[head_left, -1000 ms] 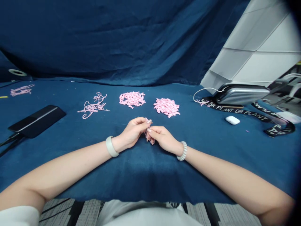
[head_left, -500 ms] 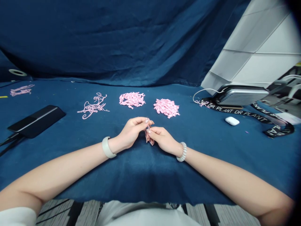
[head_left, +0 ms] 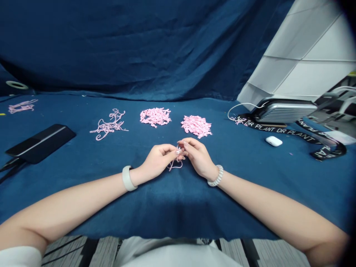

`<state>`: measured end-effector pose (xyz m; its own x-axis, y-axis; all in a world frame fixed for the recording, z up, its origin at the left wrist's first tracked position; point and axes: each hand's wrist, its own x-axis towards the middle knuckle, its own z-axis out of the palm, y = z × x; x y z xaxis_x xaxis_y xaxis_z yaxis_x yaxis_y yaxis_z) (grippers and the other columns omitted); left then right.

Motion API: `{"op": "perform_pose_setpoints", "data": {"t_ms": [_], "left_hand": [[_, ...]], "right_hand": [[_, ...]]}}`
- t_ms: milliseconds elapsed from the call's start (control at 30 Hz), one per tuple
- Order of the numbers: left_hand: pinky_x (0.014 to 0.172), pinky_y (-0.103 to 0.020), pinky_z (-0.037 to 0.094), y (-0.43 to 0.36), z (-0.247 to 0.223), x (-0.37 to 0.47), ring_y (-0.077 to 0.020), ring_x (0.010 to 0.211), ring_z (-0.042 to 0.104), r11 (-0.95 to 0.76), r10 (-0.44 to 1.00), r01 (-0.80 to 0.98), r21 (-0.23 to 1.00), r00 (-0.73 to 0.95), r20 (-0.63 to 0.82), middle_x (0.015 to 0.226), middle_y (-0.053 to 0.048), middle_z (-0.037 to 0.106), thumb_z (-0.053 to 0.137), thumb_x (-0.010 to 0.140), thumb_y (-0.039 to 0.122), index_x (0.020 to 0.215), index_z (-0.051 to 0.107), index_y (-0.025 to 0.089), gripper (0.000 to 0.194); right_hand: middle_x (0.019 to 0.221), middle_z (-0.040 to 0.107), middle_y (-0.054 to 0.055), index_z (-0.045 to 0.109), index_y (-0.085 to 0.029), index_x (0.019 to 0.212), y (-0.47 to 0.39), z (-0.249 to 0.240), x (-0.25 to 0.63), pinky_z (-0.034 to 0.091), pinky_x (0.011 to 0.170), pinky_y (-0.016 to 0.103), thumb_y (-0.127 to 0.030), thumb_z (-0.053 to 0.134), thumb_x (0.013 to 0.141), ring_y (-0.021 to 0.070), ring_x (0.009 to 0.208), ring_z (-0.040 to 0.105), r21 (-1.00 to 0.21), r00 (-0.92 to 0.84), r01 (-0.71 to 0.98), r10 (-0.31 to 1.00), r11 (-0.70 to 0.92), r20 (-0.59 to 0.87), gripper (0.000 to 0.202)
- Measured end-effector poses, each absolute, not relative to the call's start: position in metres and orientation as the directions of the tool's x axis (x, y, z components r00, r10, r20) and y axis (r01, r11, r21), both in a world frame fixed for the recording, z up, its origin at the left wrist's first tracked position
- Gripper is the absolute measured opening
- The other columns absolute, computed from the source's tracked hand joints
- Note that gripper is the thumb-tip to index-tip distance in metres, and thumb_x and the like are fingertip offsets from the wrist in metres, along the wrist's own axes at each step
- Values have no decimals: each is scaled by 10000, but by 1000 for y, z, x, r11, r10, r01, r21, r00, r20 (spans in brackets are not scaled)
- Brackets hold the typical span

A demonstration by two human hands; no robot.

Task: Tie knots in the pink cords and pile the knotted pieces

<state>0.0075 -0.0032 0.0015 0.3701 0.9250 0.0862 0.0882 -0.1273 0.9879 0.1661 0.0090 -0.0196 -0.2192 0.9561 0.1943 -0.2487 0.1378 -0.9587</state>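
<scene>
A thin pink cord [head_left: 175, 166] hangs in a loose loop below my fingertips, near the middle of the blue cloth. My left hand [head_left: 160, 160] pinches it between thumb and index finger. Touching or almost touching those fingertips, my right hand [head_left: 198, 157] is closed at the same cord; its fingertips partly hide what they grip. Beyond my hands lie two heaps of small pink knotted pieces, a left heap [head_left: 155, 117] and a right heap [head_left: 196, 126]. Loose pink cords [head_left: 109, 125] lie tangled to the left of the heaps.
A black device [head_left: 41, 143] with cables lies at the left, below more pink cords [head_left: 23, 106] and a tape roll [head_left: 17, 85]. On the right are a white earphone case [head_left: 274, 141], a lettered black strap [head_left: 267, 128] and a silver ribbed case [head_left: 286, 111].
My right hand has moved up and away from me, its fingertips now above the left ones. My left fingertips are slightly lower, and the cord now hangs in an open loop.
</scene>
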Motion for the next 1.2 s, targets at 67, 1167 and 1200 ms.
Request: {"op": "perform_pose_setpoints", "data": {"t_ms": [67,1167,1200], "left_hand": [[527,-148,437,-5,-2,9,-62,586,554,-66,924,103,992,381,21,738,-45,661,581,758,436,774,642,111,331],[588,-160,451,1,2,9,-59,602,564,-28,957,-3,1000,290,28,712,-42,649,577,767,411,766,610,102,311],[606,-173,463,1,5,7,-66,609,572,-51,965,-31,998,255,58,712,-40,649,587,762,406,781,610,105,303]], "right_hand": [[781,594,17,644,-172,804,7,-16,165,443,646,248,-344,627,764,102,678,530,-966,-249,-215,949,142,195,177],[780,559,14,511,-160,861,8,-15,162,450,677,256,-464,543,804,92,653,546,-945,-320,-325,945,-44,66,310],[810,565,21,504,-163,887,6,-14,162,457,685,264,-475,525,814,96,662,553,-955,-351,-296,933,-25,84,321]]}}
